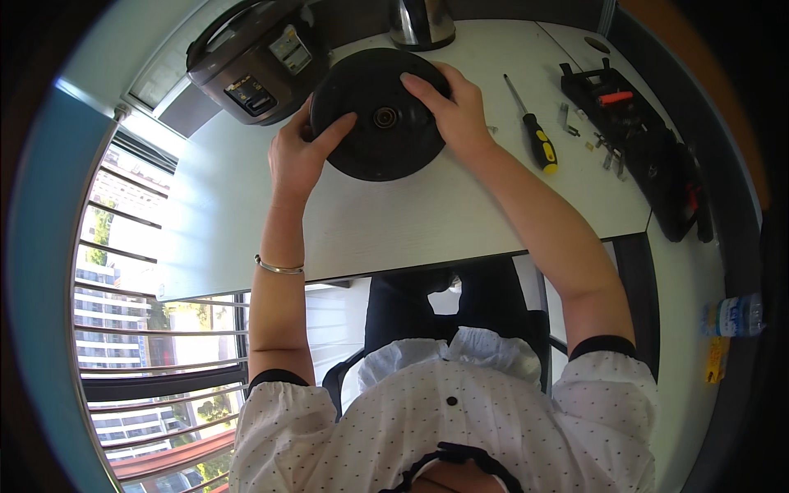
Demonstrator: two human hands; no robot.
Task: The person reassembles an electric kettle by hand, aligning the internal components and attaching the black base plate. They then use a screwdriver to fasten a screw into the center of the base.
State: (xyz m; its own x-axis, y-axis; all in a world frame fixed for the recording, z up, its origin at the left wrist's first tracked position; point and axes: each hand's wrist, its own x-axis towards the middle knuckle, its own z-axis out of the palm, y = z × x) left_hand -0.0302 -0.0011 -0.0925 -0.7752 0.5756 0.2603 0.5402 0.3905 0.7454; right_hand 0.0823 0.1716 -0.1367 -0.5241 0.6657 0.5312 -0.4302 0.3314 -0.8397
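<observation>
- Main object: through the head view, I observe a black disc point(370, 152) over the far part of the worktop point(386, 226), its round central fitting point(385, 117) facing up; whether its underside touches the surface, I cannot tell.
- Left hand point(300, 156): clamped on the disc's left edge, thumb across the face; its other fingers are largely hidden.
- Right hand point(460, 111): clamped on the upper right edge, thumb on the face, other fingers mostly out of my sight.
- Risks, in my judgement: the smooth rim could slip if one hand loosens, tipping the disc; a wide swing to the left could knock the grey cooker point(246, 66), which stands close by; a sweep to the right could roll the screwdriver point(536, 135) or scatter the small metal pieces point(569, 122).
- Count: I find one disc with one fitting, two hands, one cooker, one metallic kettle point(421, 26), one yellow-and-black screwdriver, one black tool case point(637, 123) showing two red parts point(615, 98), and one clear bottle point(741, 316) at the right; the metal pieces are several, too small for me to number surely.
</observation>
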